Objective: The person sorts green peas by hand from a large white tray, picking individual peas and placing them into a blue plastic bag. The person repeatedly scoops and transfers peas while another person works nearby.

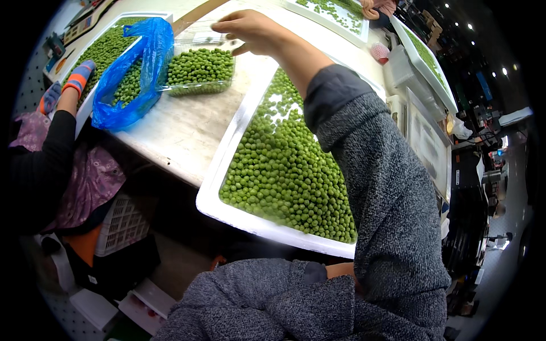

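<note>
My right hand [251, 32] is over the right end of a clear plastic clamshell box [200, 87], its fingers spread; whether the fingertips touch the box's thin lid cannot be told. Green peas [200, 66] fill the box, which stands on the pale table. Against the box's left side lies a blue plastic bag [155, 55], its mouth open, with peas inside. In front of me is a white foam tray [226, 157] with a large heap of loose green peas [281, 179]. My left hand is out of sight behind my right sleeve; only a bit of that wrist shows low down.
On the left, a co-worker's hand in a striped glove [79, 76] is at another foam tray [166, 18] of peas. A further pea tray [362, 38] and another person's hand [370, 13] are at the top. Stacked clear containers [401, 64] stand at right, beside a red-and-white mesh item [379, 52].
</note>
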A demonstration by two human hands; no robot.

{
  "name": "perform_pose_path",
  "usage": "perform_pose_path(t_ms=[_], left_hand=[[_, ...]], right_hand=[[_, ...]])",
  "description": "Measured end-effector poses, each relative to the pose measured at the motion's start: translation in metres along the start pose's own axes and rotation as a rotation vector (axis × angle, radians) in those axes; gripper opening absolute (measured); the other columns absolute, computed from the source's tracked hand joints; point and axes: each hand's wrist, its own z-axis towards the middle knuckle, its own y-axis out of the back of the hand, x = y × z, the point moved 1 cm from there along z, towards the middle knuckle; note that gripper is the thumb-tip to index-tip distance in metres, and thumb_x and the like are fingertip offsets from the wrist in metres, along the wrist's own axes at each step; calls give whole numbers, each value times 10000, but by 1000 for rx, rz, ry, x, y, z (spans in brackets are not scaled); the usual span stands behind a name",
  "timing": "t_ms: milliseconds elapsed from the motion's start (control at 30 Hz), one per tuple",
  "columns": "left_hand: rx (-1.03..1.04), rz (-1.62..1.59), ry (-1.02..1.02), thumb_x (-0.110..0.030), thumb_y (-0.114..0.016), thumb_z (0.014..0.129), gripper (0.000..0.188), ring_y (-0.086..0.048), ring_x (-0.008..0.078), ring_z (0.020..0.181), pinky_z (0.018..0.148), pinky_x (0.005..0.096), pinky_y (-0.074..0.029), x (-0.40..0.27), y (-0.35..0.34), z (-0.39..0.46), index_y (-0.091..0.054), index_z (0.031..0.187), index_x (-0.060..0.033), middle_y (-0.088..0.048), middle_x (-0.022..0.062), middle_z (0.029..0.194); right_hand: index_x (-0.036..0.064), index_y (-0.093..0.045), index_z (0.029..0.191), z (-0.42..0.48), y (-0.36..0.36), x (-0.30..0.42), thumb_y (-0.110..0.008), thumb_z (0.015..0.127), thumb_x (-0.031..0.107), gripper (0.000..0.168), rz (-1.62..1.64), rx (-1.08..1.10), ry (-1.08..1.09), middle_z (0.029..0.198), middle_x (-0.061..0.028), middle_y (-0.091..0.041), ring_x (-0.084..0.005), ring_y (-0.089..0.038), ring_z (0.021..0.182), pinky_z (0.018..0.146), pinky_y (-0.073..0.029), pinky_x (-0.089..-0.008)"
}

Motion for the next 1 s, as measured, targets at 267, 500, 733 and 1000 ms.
perform_pose_path(t_ms=[267, 500, 733, 1000], left_hand=[[18, -4, -54, -154, -670, 736, 230, -483, 212, 1053, 936, 313, -335, -2, -8, 21, -622, 926, -34, -535, 141, 1106], [88, 3, -36, -153, -667, 736, 226, -485, 213, 1049, 931, 313, -338, 5, -24, 29, -622, 924, -35, -536, 141, 1101], [88, 37, 1, -153, -664, 736, 223, -487, 214, 1044, 926, 313, -342, 6, -20, 30, -622, 921, -35, -538, 141, 1097], [54, 47, -4, -152, -661, 737, 219, -490, 215, 1039, 921, 313, -345, -3, -8, 28, -622, 918, -36, -540, 141, 1092]], right_hand=[[-9, -533, 1128, -27, 69, -42, -548, 817, 262, 413, -1019, -23, 52, 1081, -207, -565, -301, -545, 1004, 881, -422, -368], [77, -342, 1308, -155, 71, -72, -442, 881, 367, 526, -1052, 361, -133, 1352, -171, -314, -320, -295, 1249, 1030, -268, -440], [34, -546, 1141, -188, 117, -24, -506, 850, 166, 322, -739, 275, -154, 1082, -142, -588, -250, -560, 999, 881, -438, -353], [39, -658, 835, -133, 105, -82, -563, 744, 126, 159, -1006, -203, 82, 844, -137, -632, -275, -605, 786, 734, -467, -386]])
